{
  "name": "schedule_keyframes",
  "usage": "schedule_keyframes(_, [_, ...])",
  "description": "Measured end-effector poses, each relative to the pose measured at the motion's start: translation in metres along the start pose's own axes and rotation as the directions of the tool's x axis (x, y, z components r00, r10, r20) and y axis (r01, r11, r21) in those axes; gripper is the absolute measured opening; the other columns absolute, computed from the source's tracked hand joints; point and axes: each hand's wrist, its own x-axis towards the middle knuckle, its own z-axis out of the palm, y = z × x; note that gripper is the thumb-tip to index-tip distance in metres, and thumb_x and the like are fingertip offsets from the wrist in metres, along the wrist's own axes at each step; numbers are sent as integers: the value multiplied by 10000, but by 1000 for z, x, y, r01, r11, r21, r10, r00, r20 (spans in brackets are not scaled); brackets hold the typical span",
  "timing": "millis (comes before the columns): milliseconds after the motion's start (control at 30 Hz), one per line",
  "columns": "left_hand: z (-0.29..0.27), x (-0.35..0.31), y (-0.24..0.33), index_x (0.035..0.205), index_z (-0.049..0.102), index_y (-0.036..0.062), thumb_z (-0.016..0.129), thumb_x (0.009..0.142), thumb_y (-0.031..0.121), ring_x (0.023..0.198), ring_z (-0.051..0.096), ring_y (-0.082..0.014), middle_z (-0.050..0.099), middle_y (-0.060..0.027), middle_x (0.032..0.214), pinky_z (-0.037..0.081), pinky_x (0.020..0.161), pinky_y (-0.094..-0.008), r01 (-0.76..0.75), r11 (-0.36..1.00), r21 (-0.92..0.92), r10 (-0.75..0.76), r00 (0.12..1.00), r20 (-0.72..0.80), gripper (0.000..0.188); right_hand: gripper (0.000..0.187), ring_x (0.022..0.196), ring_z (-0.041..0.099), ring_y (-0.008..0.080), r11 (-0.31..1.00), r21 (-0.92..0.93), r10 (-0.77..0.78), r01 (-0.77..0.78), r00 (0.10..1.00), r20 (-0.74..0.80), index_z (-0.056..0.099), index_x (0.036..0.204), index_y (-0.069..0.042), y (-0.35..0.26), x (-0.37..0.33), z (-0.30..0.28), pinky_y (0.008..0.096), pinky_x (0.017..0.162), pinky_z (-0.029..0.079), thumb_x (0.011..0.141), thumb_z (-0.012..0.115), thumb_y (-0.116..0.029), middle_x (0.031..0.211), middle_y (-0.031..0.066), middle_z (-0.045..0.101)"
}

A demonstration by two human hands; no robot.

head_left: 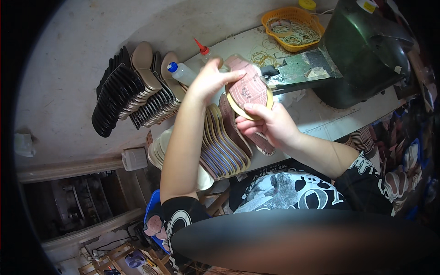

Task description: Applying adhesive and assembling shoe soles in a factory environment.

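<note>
An insole (250, 89) with a pinkish-red patterned face and a yellow edge is held up between my two hands over the worktable. My left hand (211, 79) takes its far left side, thumb laid on the patterned face and the other fingers partly hidden. At its near end, my right hand (278, 126) pinches the yellow edge, thumb on top and fingers curled below. Below my hands lies another pink insole (264, 145), partly covered. A long row of overlapping insoles (224, 145) with yellow and blue edges fans out beside it to the left.
A dark green machine (364, 57) reaches its arm in from the right, close to the held insole. Behind stand a yellow basket (299, 47) of cords, a blue-capped bottle (184, 74) and a red nozzle (200, 46). Black-and-tan soles (120, 94) are stacked at left.
</note>
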Motion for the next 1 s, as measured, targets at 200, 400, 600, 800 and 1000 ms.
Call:
schedule_keyframes(200, [-13,37,24,1257,554,71,784,710,285,1130,527,-190,583,-117,1214,377,1000,-305,-214,977,-12,176,770,613,630,305,731,690,178,998,56,-37,42,996,-81,570,1088,51,-7,11,7,230,612,567,943,530,-214,876,164,674])
schedule_keyframes(400, [-20,40,30,1082,583,43,795,721,336,889,549,-125,626,-41,954,442,786,-275,-235,947,218,81,833,548,511,388,766,690,170,999,14,-44,45,994,-96,568,1115,39,-17,10,5,227,638,562,956,532,-313,917,160,675])
schedule_keyframes(600, [-24,19,23,934,589,8,796,721,390,741,530,-105,578,-24,772,445,660,-250,-139,958,251,25,911,411,483,421,804,691,155,995,-95,-22,12,993,-112,580,1130,11,-25,8,4,211,659,551,949,537,-366,968,124,679])
schedule_keyframes(800, [-21,-14,41,726,587,7,782,669,533,571,548,-139,578,-56,630,443,513,-279,-89,856,510,-2,984,175,564,420,771,692,131,980,-196,-52,28,992,-119,609,1104,-15,-30,7,1,195,640,530,936,549,-395,960,86,690])
schedule_keyframes(1000, [-19,-26,33,723,609,-8,712,681,627,573,594,-170,590,-81,624,468,497,-307,-42,808,588,-33,993,116,645,361,750,679,101,951,-303,-90,60,992,-87,638,1020,-43,-27,11,-6,204,646,523,919,571,-382,903,55,696])
